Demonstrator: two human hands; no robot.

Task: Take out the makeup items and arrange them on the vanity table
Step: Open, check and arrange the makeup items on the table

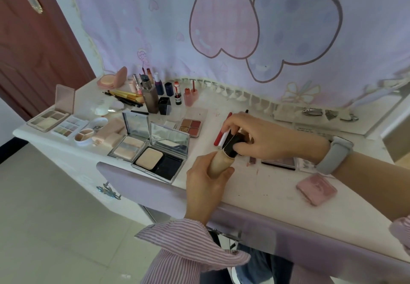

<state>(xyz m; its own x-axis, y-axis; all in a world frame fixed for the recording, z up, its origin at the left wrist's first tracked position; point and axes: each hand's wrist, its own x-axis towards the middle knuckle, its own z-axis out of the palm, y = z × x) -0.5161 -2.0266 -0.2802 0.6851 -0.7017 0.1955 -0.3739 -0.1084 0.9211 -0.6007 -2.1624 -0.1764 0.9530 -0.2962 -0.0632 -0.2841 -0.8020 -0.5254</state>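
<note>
Beige foundation bottle (218, 161) at frame centre, held over the near edge of the white surface (266, 186). Left hand (206, 184) wraps its fingers round the bottle body; right hand (261, 138) has its fingers curled on the black cap (231, 147) and seems also to clutch a red lip tube (221, 131) and a white stick, though how many slim items sit in that grasp is hard to tell. Task looks well along: upper left of the frame holds open palettes (51, 118), two mirrored powder compacts (159, 152), brushes (126, 96) and upright bottles and lipsticks (159, 90) in rough rows. Left to place, by my reading: the bottle, the tubes in hand, a pink case (316, 189) at lower right, and a dark palette (279, 162) mostly hidden beneath the right wrist. Whatever container the items come from is not in view. Small objects along the back edge at right are too blurred to name.
</note>
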